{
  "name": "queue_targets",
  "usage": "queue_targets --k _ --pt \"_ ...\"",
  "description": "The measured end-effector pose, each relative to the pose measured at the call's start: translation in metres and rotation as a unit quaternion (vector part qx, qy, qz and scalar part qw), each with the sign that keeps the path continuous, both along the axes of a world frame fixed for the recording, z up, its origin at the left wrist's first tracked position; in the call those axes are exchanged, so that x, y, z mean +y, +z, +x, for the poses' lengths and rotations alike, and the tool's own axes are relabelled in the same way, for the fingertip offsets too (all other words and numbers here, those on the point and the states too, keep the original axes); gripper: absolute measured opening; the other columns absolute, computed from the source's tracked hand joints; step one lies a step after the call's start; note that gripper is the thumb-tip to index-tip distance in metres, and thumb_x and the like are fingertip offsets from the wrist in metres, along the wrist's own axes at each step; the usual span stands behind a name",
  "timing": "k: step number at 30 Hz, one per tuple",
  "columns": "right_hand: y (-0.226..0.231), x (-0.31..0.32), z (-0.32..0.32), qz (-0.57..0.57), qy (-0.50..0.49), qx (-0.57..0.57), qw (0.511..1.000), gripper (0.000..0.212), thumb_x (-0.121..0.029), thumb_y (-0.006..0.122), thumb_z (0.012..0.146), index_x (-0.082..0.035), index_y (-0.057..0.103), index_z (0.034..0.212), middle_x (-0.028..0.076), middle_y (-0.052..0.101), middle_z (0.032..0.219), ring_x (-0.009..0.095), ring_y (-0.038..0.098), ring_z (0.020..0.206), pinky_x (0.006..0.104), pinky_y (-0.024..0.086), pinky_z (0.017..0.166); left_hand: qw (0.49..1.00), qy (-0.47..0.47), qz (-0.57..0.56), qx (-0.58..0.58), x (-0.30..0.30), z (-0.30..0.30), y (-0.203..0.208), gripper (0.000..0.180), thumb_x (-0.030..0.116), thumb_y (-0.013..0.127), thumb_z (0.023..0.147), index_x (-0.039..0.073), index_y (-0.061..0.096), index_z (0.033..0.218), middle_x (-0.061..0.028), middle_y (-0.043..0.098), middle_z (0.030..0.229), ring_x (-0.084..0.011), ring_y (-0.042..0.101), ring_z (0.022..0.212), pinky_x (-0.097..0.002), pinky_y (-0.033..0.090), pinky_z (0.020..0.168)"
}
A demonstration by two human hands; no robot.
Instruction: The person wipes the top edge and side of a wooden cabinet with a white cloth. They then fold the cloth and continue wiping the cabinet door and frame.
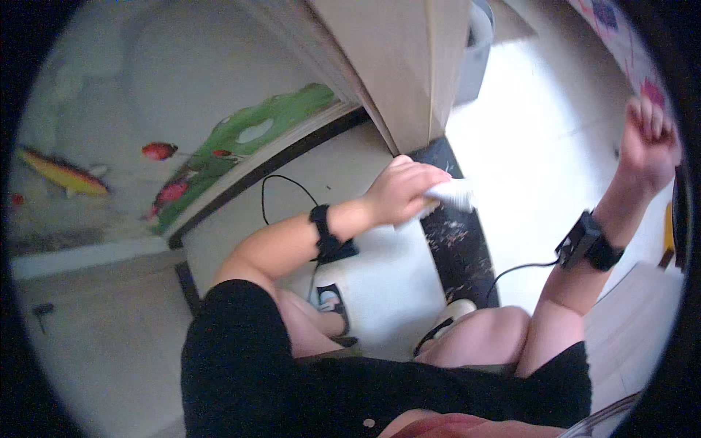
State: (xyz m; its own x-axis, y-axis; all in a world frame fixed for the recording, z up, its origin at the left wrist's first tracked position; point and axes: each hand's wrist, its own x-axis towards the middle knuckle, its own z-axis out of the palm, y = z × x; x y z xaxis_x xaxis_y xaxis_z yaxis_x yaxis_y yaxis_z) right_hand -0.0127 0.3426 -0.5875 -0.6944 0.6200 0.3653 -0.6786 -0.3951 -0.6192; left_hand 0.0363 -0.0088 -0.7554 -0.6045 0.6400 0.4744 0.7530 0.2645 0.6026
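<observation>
My left hand (405,188) reaches out over the doorway floor with its fingers closed round a crumpled white cloth or tissue (454,194). The exact material is too blurred to tell. Below it runs a dark speckled stone threshold (460,244). Out to the right, my right hand (648,146) is raised with its fingers curled in. It lies close to a white fabric (617,40) with pink and blue patterning. Whether it touches this fabric or grips anything is hidden.
A pale wooden door frame (398,66) stands ahead, with a grey bin (475,69) beyond it. On the left is a wall painted with fish and a green shape (270,117). Thin black cables (522,269) run from both wrist devices. My feet are on the floor below.
</observation>
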Motion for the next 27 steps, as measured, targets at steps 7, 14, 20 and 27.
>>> queue_targets --k 7,14,20,27 --pt "-0.024 0.015 -0.001 -0.025 0.056 -0.02 0.998 0.027 -0.015 0.041 0.088 -0.012 0.035 0.062 0.001 0.029 0.055 0.014 0.027 0.055 0.031 0.027 0.057 0.81 0.217 0.499 0.218 -0.01 -0.033 0.153 0.05 0.033 0.048 0.095 0.007 0.032 0.135 -0.0151 0.046 0.126 -0.0269 0.052 0.109 -0.0414 0.042 0.094" --pt "-0.049 -0.026 -0.002 0.024 0.186 -0.024 0.982 0.027 -0.02 0.04 0.092 -0.009 0.044 0.067 0.001 0.034 0.058 0.014 0.03 0.058 0.0314 0.028 0.06 0.773 0.482 0.276 0.307 0.025 -0.098 0.067 0.061 0.043 0.049 0.092 0.009 0.034 0.14 -0.0181 0.036 0.132 -0.0326 0.038 0.114 -0.0478 0.032 0.094" --pt "-0.051 -0.005 -0.001 0.048 0.195 -0.042 0.979 0.028 -0.02 0.039 0.091 -0.009 0.044 0.066 0.001 0.034 0.059 0.014 0.03 0.058 0.0322 0.028 0.061 0.731 0.564 0.292 0.251 0.049 -0.105 0.023 0.065 0.051 0.048 0.09 0.008 0.037 0.137 -0.0187 0.04 0.13 -0.0343 0.04 0.11 -0.0477 0.03 0.092" --pt "-0.05 0.0 -0.004 0.068 0.223 -0.056 0.971 0.026 -0.019 0.042 0.088 -0.01 0.047 0.065 0.002 0.036 0.059 0.014 0.031 0.059 0.0325 0.027 0.063 0.787 0.556 0.262 0.049 0.047 -0.075 -0.11 0.067 0.04 0.052 0.087 0.0 0.033 0.137 -0.0246 0.034 0.134 -0.0416 0.033 0.121 -0.051 0.024 0.102"
